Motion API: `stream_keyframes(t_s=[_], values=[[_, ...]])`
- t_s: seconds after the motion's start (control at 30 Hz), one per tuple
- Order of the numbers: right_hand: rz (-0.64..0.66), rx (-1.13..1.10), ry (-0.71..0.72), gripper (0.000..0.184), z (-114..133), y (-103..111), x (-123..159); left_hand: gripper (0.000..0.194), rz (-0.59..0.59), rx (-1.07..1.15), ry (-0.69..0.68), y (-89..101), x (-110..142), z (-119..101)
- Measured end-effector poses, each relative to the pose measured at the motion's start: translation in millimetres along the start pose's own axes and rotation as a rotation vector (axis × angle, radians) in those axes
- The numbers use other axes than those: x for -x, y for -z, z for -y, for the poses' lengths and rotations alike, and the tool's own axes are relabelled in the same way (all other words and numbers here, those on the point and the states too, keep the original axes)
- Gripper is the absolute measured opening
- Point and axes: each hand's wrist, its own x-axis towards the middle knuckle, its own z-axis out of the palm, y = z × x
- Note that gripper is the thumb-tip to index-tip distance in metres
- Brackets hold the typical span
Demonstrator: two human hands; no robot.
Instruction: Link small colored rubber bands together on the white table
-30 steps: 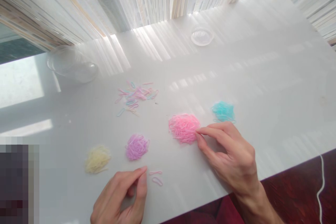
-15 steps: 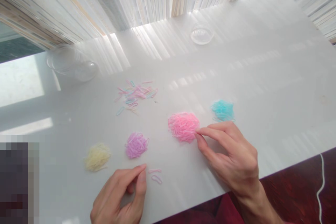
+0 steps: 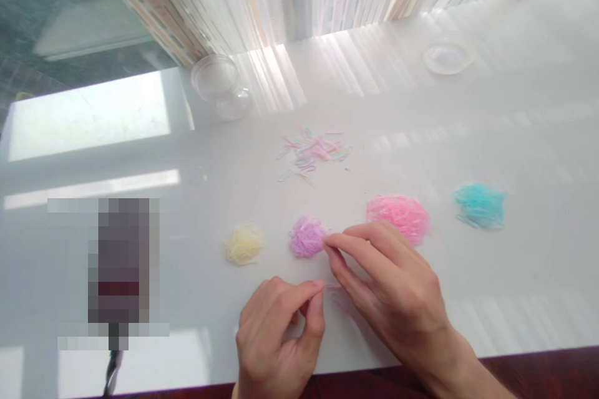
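Observation:
My right hand (image 3: 393, 287) reaches over the table with thumb and forefinger pinched at the right edge of a purple pile of small rubber bands (image 3: 306, 237). Whatever is between those fingertips is too small to make out. Lower down, my left hand (image 3: 283, 330) is also closed in a pinch, its tips hiding what they may hold. A loose pale pink rubber band (image 3: 333, 287) lies between the hands, partly covered. Behind my right hand is a pink pile of rubber bands (image 3: 405, 212). A yellow pile of rubber bands (image 3: 244, 244) sits left of the purple one.
A blue pile of rubber bands (image 3: 481, 206) lies on the right. Mixed-colour rubber bands (image 3: 318, 151) are scattered farther back. Clear round containers (image 3: 218, 78) stand back left, a clear lid (image 3: 448, 57) back right. A pixelated dark object (image 3: 119, 255) with a cord lies left.
My right hand has moved left from the pink pile to the purple pile. My left hand stays pinched below the purple pile. The view has swung left, showing more of the table there.

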Motion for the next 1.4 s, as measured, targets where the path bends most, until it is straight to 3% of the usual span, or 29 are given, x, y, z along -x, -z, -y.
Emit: stream_keyframes(t_s=[0.43, 0.57, 0.7, 0.8, 1.0, 1.27, 1.4], values=[[0.013, 0.067, 0.019, 0.018, 5, -2, -3, 0.017, 0.014, 0.103, -0.001, 1.5, -2, 1], [-0.081, 0.132, -0.032, 0.021, -1, 16, 5, 0.017, 0.022, 0.075, 0.018, 1.7, -2, 2], [-0.178, 0.268, -0.104, 0.022, -23, 46, 20, 0.015, 0.019, 0.021, 0.014, 1.2, -2, 2], [-0.179, 0.289, -0.121, 0.02, -39, 59, 29, 0.013, 0.025, -0.016, 0.025, 0.9, -2, 1], [-0.205, 0.217, -0.178, 0.015, -50, 60, 33, 0.009, 0.04, -0.1, 0.047, 1.3, -5, -2], [-0.328, 0.124, -0.158, 0.03, -48, 68, 42, 0.008, 0.007, -0.127, -0.002, -3.0, -6, -1], [-0.193, 0.021, -0.063, 0.027, -31, 57, 48, 0.014, 0.106, -0.073, -0.073, 6.0, -8, 2]])
